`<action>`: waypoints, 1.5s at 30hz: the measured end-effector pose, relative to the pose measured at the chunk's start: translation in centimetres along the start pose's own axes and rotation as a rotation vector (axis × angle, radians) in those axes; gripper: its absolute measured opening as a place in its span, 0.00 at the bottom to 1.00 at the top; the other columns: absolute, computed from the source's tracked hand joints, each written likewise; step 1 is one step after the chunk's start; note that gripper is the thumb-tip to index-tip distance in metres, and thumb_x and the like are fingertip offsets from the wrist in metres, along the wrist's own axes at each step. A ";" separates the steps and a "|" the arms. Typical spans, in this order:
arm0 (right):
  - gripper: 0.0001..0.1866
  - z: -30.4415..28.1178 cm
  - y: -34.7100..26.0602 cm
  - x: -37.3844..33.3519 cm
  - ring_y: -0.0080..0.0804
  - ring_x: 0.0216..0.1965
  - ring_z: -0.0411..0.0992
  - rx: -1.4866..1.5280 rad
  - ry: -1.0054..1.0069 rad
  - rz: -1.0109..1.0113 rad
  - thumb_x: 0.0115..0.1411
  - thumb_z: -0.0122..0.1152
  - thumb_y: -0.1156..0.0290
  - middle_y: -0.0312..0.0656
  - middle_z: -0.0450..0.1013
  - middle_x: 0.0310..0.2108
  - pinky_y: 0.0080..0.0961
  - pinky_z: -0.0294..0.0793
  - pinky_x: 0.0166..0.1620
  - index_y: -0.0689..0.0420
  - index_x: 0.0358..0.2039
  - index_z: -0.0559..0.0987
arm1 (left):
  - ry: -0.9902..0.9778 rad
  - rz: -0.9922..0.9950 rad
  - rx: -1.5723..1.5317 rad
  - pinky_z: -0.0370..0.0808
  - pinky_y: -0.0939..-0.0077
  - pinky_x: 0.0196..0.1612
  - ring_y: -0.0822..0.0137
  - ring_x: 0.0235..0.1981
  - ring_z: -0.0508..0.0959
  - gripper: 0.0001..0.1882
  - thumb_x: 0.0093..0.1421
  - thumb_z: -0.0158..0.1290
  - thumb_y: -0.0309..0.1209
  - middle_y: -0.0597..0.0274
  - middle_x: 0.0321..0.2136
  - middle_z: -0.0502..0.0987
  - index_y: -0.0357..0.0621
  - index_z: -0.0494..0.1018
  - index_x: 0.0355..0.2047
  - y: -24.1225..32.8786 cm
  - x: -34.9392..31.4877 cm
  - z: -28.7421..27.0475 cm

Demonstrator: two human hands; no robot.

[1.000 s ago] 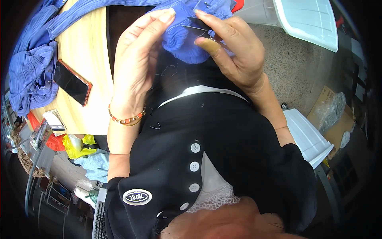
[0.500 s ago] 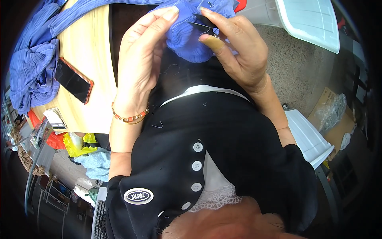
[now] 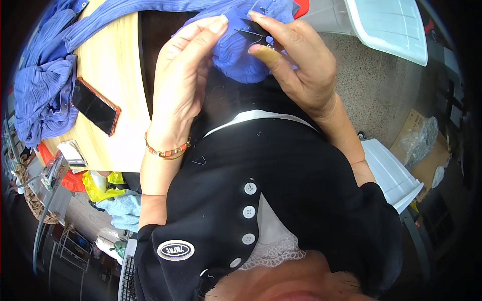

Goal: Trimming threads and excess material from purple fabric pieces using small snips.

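Soft blue garment (image 3: pixel 238 67), best held by a taut edge

The garment sits at the far middle of the scene, bunched between the hands above the dark lap, just right of the pale surface (image 3: pixel 125 65). The left hand (image 3: pixel 183 65) is narrow, pinching the cloth by its upper left part between the fingertips. The right hand (image 3: pixel 306 65) holds small snips (image 3: pixel 253 25), their two blades a little apart and pointing left, right over the cloth; whether the blades touch it, I cannot tell. One digit of this hand wears a tan wrap (image 3: pixel 266 54).

The cloth looks light, ribbed and stretchy, so it probably slumps wherever nothing supports it and gives little resistance to a pull. It does not look slippery; a fingertip pinch should be enough. The ribs may well snag or cut easily near a sharp point, which makes a flat single layer safer to grip than the bunched folds below. A good hold is close beside the blades but clear of them, with the fabric drawn gently tight.

The snips look light and stiff, best taken by the handle end. More blue cloth (image 3: pixel 42 95) lies heaped at the left, beside a phone (image 3: pixel 96 107); any link with the held piece is unclear.
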State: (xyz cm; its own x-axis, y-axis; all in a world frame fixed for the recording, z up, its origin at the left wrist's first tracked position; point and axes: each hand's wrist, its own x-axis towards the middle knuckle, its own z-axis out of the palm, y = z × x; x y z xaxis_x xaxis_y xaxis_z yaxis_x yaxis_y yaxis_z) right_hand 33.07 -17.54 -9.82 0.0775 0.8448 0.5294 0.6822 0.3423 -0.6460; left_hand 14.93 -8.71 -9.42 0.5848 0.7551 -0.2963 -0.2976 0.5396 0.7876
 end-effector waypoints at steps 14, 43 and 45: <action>0.21 0.0 0.1 0.2 0.25 0.26 0.67 -0.026 0.032 0.004 0.57 0.71 0.74 0.40 0.75 0.31 0.20 0.68 0.31 0.62 0.52 0.82 | 0.043 0.079 0.030 0.73 0.84 0.47 0.78 0.40 0.79 0.11 0.66 0.59 0.29 0.65 0.39 0.83 0.37 0.81 0.46 -0.2 0.1 0.9; 0.20 -1.0 -1.0 0.1 0.28 0.24 0.71 0.065 -0.063 0.109 0.52 0.76 0.71 0.40 0.73 0.25 0.22 0.70 0.27 0.61 0.46 0.83 | 0.174 0.191 0.262 0.67 0.92 0.33 0.85 0.28 0.71 0.12 0.63 0.63 0.31 0.71 0.33 0.82 0.42 0.83 0.46 -1.0 1.2 0.2; 0.20 -1.0 -1.0 0.0 0.28 0.24 0.71 0.061 -0.068 0.117 0.52 0.76 0.71 0.40 0.73 0.25 0.22 0.70 0.27 0.61 0.46 0.83 | 0.183 0.200 0.283 0.66 0.92 0.33 0.85 0.28 0.70 0.12 0.63 0.63 0.31 0.71 0.32 0.82 0.41 0.83 0.46 -1.0 1.2 0.5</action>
State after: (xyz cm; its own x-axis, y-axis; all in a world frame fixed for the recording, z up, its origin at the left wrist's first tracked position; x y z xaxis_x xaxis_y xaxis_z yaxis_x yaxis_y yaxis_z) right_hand 33.08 -18.27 -8.58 0.1030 0.9058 0.4109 0.6259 0.2621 -0.7346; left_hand 16.29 -8.59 -10.31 0.3848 0.9025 -0.1934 -0.1568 0.2704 0.9499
